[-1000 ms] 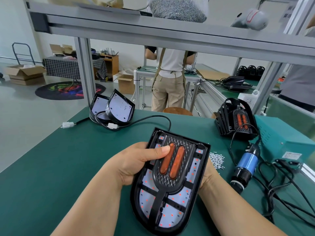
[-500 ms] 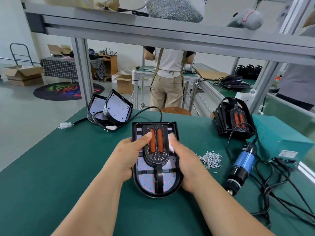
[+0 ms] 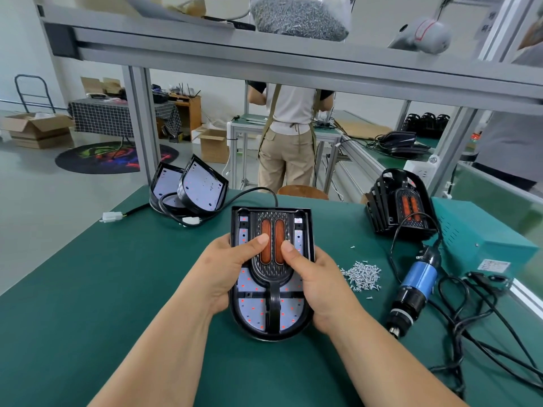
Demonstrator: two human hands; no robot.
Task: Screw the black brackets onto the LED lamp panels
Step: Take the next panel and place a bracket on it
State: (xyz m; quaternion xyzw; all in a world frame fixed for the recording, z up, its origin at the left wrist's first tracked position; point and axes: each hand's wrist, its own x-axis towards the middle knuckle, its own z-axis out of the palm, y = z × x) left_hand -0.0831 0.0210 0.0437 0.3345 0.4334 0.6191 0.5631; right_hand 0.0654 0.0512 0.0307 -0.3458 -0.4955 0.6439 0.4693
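An LED lamp panel (image 3: 252,314) with a white face and red dots lies flat on the green table (image 3: 117,289) in front of me. A black bracket (image 3: 271,271) with two orange bars sits on top of it. My left hand (image 3: 226,265) grips the panel's left edge, its thumb pressing the bracket. My right hand (image 3: 317,277) grips the right edge, thumb on the bracket beside the orange bars. A pile of small silver screws (image 3: 363,274) lies to the right. A blue electric screwdriver (image 3: 414,284) rests further right, untouched.
Two bare lamp panels (image 3: 191,188) with cables and white connectors lean at the back left. A stack of bracketed panels (image 3: 402,207) stands at the back right beside a teal power box (image 3: 482,239). Black cables (image 3: 484,324) sprawl at the right. A person (image 3: 289,136) stands beyond.
The panel has gone from tilted up toward me to flat and square on the table. My right hand came out from under it, and its thumb now presses the bracket.
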